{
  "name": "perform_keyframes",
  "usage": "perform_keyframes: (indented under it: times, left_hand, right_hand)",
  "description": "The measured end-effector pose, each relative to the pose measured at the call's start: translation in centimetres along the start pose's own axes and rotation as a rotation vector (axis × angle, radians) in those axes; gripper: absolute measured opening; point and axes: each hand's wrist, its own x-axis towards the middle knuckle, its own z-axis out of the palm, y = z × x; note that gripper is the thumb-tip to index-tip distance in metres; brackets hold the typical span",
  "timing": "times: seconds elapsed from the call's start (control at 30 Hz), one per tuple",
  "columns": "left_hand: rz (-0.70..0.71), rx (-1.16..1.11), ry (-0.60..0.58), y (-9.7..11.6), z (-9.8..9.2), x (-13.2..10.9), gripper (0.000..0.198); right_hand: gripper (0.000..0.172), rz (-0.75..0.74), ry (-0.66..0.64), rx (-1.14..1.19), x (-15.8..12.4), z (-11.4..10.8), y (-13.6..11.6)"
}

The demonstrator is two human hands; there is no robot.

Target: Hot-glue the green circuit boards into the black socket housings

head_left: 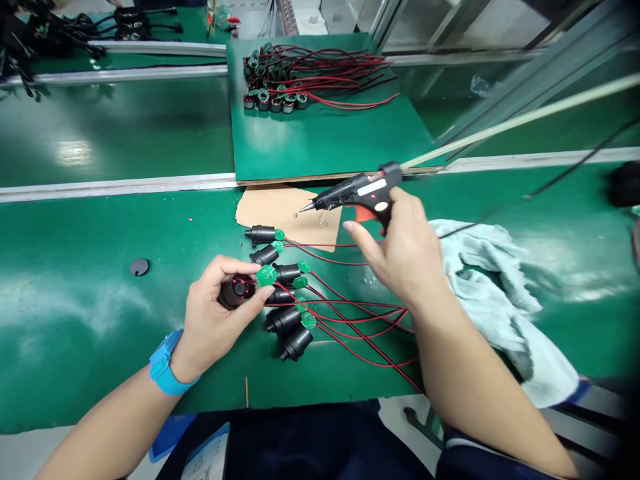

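My left hand (215,313) is closed around a black cylindrical housing (237,288), its open end showing reddish parts inside. A round green circuit board (267,275) sits at the fingertips beside that opening, with red wires running off to the right. In my right hand (407,250) is a black glue gun (357,193) with an orange trigger and a long pale glue stick out of its back. Its nozzle points left, above a piece of brown cardboard (280,207). Several similar black housings (297,341) with green boards and red wires lie just right of my left hand.
A raised green board (320,143) at the back carries a pile of round parts with red and black wires (280,80). A light green cloth (500,287) lies to the right, a small dark disc (140,267) to the left. Black cables (65,33) lie at the far left.
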Motion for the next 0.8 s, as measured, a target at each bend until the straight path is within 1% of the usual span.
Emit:
perform_keyframes:
  times: [0.07, 0.1, 0.13, 0.2, 0.23, 0.27, 0.3, 0.33, 0.37, 0.4, 0.43, 0.47, 0.53, 0.6, 0.7, 0.77, 0.8]
  left_hand:
    - [0.025, 0.016, -0.003, -0.1, 0.1, -0.1, 0.021]
    - [0.037, 0.025, -0.008, -0.2, 0.1, -0.1, 0.022]
    - [0.048, 0.033, -0.01, -0.2, 0.2, -0.2, 0.022]
    - [0.07, 0.043, -0.009, -0.2, 0.5, -0.4, 0.023]
    - [0.081, 0.043, -0.006, -0.3, 0.6, -0.5, 0.023]
    - [0.092, 0.039, -0.006, -0.3, 0.7, -0.6, 0.022]
    - [0.101, 0.03, -0.008, -0.3, 0.8, -0.6, 0.023]
    - [0.104, 0.02, -0.018, -0.3, 0.9, -0.7, 0.025]
    - [0.102, 0.015, -0.032, -0.4, 0.9, -0.7, 0.029]
    - [0.098, 0.015, -0.045, -0.4, 0.9, -0.7, 0.034]
    - [0.094, 0.023, -0.06, -0.3, 0.9, -0.6, 0.04]
    - [0.092, 0.037, -0.08, -0.3, 0.9, -0.5, 0.044]
    - [0.1, 0.059, -0.124, -0.2, 0.8, -0.3, 0.046]
    - [0.105, 0.06, -0.176, -0.2, 0.8, -0.1, 0.038]
    - [0.088, 0.043, -0.243, -0.1, 0.9, -0.1, 0.028]
    - [0.074, 0.024, -0.289, 0.0, 0.9, -0.2, 0.026]
    - [0.071, 0.009, -0.307, 0.1, 0.8, -0.3, 0.027]
  right_hand:
    - [0.071, 0.005, -0.118, 0.095, 0.7, 0.9, 1.5]
    - [0.071, 0.003, -0.149, 0.111, 0.9, 1.1, 1.9]
    - [0.07, -0.004, -0.154, 0.117, 1.1, 1.2, 2.0]
    - [0.062, -0.038, -0.117, 0.204, 0.8, 0.6, 1.0]
    - [0.055, -0.071, -0.135, 0.329, 0.5, 0.2, 0.1]
    - [0.048, -0.115, -0.218, 0.508, 0.0, -0.4, -1.1]
    - [0.041, -0.158, -0.36, 0.718, -0.5, -0.9, -2.4]
    - [0.035, -0.184, -0.534, 0.923, -1.2, -1.4, -3.7]
    - [0.03, -0.176, -0.698, 1.095, -1.9, -1.7, -4.9]
    - [0.027, -0.136, -0.819, 1.225, -2.5, -1.8, -5.9]
    - [0.023, -0.07, -0.877, 1.317, -3.0, -1.8, -6.6]
    - [0.02, 0.007, -0.873, 1.377, -3.5, -1.6, -7.1]
    - [0.019, 0.121, -0.777, 1.419, -3.9, -1.2, -7.5]
    - [0.019, 0.141, -0.66, 1.397, -4.0, -0.8, -7.5]
    - [0.016, 0.085, -0.466, 1.263, -3.9, -0.9, -7.5]
    - [0.01, -0.033, -0.276, 1.08, -3.8, -1.1, -7.6]
    - [0.009, -0.127, -0.166, 0.977, -3.9, -1.2, -7.6]
